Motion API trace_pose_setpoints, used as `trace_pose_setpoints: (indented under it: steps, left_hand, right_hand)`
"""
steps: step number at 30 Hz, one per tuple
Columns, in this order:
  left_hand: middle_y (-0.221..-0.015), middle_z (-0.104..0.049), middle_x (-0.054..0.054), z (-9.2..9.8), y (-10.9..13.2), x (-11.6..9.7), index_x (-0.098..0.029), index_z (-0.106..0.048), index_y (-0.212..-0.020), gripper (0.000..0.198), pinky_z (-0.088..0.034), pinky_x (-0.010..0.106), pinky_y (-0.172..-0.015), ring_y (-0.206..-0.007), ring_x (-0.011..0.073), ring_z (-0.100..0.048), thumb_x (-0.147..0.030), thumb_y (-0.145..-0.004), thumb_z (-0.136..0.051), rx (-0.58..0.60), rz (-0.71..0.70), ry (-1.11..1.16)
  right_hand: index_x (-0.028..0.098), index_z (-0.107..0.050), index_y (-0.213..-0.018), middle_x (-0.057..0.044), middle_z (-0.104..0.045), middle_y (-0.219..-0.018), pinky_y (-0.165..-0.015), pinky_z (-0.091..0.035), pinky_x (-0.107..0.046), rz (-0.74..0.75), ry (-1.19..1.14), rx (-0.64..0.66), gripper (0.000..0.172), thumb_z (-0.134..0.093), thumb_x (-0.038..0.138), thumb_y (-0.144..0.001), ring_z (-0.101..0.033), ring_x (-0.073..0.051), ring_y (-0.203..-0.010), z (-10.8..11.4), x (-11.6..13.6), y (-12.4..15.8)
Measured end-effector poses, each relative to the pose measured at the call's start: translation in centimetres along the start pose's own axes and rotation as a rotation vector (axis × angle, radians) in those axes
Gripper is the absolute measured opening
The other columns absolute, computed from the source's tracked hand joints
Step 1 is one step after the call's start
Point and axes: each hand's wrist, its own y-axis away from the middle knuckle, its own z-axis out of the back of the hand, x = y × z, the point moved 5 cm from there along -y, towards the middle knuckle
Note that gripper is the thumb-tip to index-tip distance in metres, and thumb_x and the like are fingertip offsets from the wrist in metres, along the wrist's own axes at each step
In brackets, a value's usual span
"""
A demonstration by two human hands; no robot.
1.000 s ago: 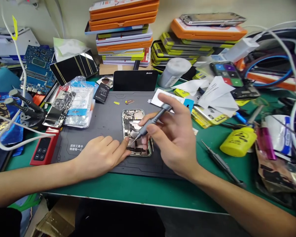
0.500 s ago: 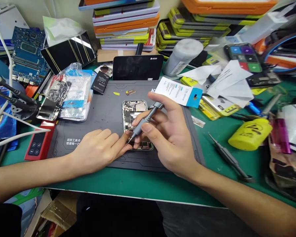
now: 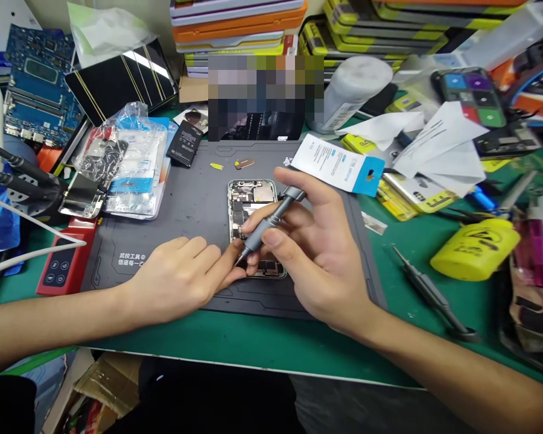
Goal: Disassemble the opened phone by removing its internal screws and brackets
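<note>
An opened smartphone (image 3: 253, 193) lies on the grey work mat (image 3: 185, 211), its inner boards and parts exposed. My right hand (image 3: 317, 259) is closed around a grey precision screwdriver (image 3: 266, 232), which slants down to the left. The index finger rests at the screwdriver's top end. Its tip points at the phone's lower left edge, close to my left fingertips. My left hand (image 3: 185, 271) has its fingers curled, with thumb and index finger closed on that edge of the phone. My right fingers cover part of the phone's lower half.
A second screwdriver (image 3: 434, 295) and a yellow bottle (image 3: 475, 248) lie at right. A phone battery (image 3: 184, 143) and small metal pieces (image 3: 244, 164) lie behind the phone. At left are a red device (image 3: 67, 259) and bagged parts (image 3: 133, 181). A blue-and-white card (image 3: 335, 163) overlaps the mat.
The camera view has shifted slightly, so the scene sits a little differently. Both hands keep the same hold, and the screwdriver stays at the phone's lower left edge.
</note>
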Motion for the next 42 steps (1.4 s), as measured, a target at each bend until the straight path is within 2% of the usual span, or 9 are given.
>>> trace_pose_setpoints:
  steps: [9, 13, 17, 20, 29, 42]
  left_hand:
    - [-0.069, -0.060, -0.002, -0.13, 0.06, -0.03, -0.011, -0.070, -0.105, 0.031, -0.042, 0.034, -0.055, -0.064, 0.0166, -0.059, -0.039, -0.113, -0.058, 0.013, -0.007, -0.010]
    - [-0.069, -0.060, -0.002, -0.18, 0.12, -0.12, -0.008, -0.070, -0.111, 0.039, -0.043, 0.034, -0.055, -0.065, 0.0172, -0.059, -0.045, -0.114, -0.056, 0.014, -0.013, -0.007]
    - [-0.071, -0.060, -0.002, -0.15, 0.11, -0.13, -0.005, -0.069, -0.116, 0.033, -0.042, 0.034, -0.053, -0.065, 0.0183, -0.060, -0.036, -0.113, -0.055, 0.008, -0.020, -0.004]
    - [-0.070, -0.060, -0.002, -0.20, 0.09, -0.13, -0.005, -0.069, -0.116, 0.029, -0.042, 0.035, -0.053, -0.064, 0.0186, -0.059, -0.030, -0.113, -0.054, 0.012, -0.017, 0.009]
    - [-0.070, -0.059, -0.002, -0.16, 0.06, -0.12, -0.005, -0.069, -0.115, 0.027, -0.041, 0.035, -0.053, -0.063, 0.0187, -0.058, -0.028, -0.112, -0.055, 0.010, -0.019, 0.013]
    - [-0.070, -0.060, -0.002, -0.30, 0.22, -0.11, -0.004, -0.069, -0.117, 0.028, -0.042, 0.035, -0.053, -0.063, 0.0187, -0.059, -0.028, -0.113, -0.054, 0.003, -0.017, 0.012]
  right_hand:
    - [0.037, -0.034, -0.161, -0.004, -0.075, -0.114, -0.061, -0.070, -0.029, -0.030, 0.003, 0.015, 0.055, -0.051, 0.022, -0.111, -0.074, -0.014, -0.069, 0.00, -0.29, 0.08]
    - [0.037, -0.039, -0.158, -0.002, -0.073, -0.112, -0.061, -0.069, -0.030, -0.051, -0.091, -0.013, 0.053, -0.055, 0.023, -0.109, -0.072, -0.013, -0.069, 0.19, -0.34, 0.00]
    - [0.040, -0.046, -0.154, -0.001, -0.072, -0.111, -0.064, -0.070, -0.029, -0.077, -0.213, -0.065, 0.051, -0.060, 0.024, -0.108, -0.071, -0.013, -0.072, 0.28, -0.35, -0.01]
    - [0.040, -0.048, -0.154, -0.001, -0.073, -0.110, -0.064, -0.070, -0.028, -0.086, -0.265, -0.059, 0.052, -0.060, 0.022, -0.107, -0.071, -0.014, -0.074, 0.19, -0.45, 0.04]
    - [0.037, -0.049, -0.154, 0.000, -0.073, -0.110, -0.065, -0.069, -0.023, -0.069, -0.301, -0.049, 0.055, -0.061, 0.016, -0.105, -0.072, -0.013, -0.078, 0.21, -0.55, 0.07]
    - [0.037, -0.040, -0.160, -0.003, -0.073, -0.111, -0.060, -0.068, -0.027, -0.031, -0.118, -0.002, 0.056, -0.055, 0.022, -0.108, -0.071, -0.015, -0.074, 0.26, -0.39, 0.04]
